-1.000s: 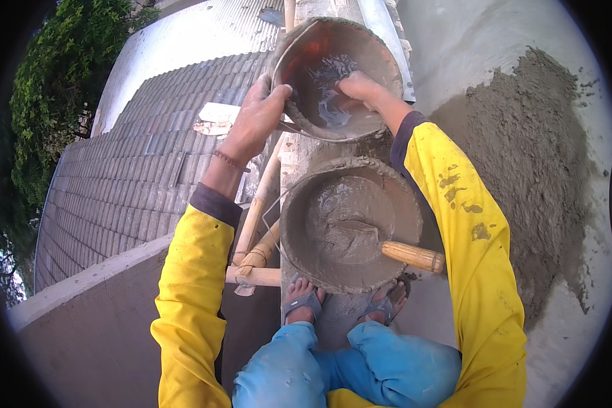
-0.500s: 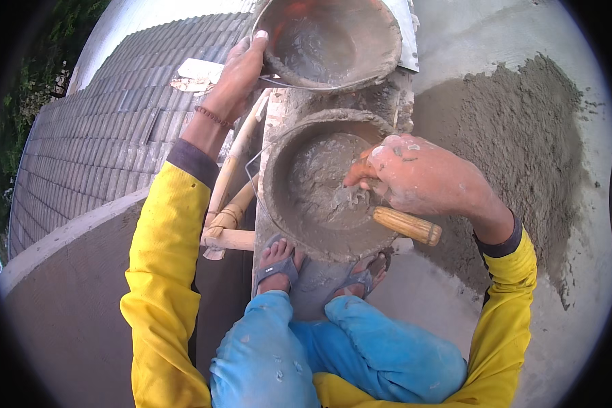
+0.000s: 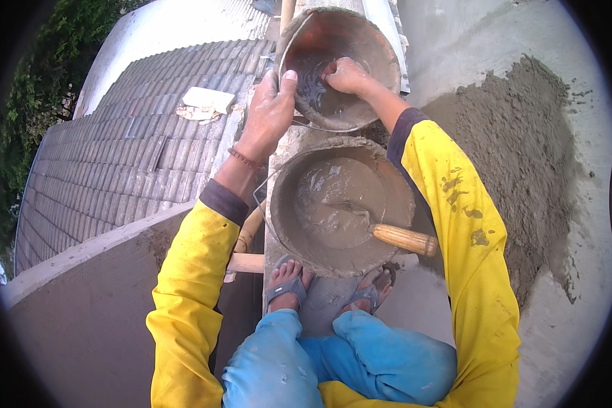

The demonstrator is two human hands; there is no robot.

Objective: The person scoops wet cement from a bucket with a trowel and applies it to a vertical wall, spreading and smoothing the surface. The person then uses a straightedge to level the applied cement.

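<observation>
My left hand (image 3: 273,109) is at the left side of the far bucket (image 3: 387,68), thumb and fingers around its edge. This bucket is tilted, mud-coated, reddish inside, and holds watery grey liquid. Inside it is my right hand (image 3: 347,75), fingers curled at the liquid; whatever they may hold is hidden. Closer to me stands a second bucket (image 3: 285,221) with wet grey mortar (image 3: 340,194) in it. A trowel (image 3: 404,239) rests there, blade partly sunk in the mortar and wooden handle lying across the right rim.
Both buckets stand on a narrow plank (image 3: 275,149), with my sandalled feet (image 3: 289,282) just behind the near one. A heap of mortar (image 3: 517,149) spreads on the right. Left are a tiled roof (image 3: 115,156), a low wall (image 3: 102,265) and bamboo poles (image 3: 248,262).
My right hand has left the near bucket and reached forward into the far one. The trowel stays in the mortar. My left hand remains at the far bucket.
</observation>
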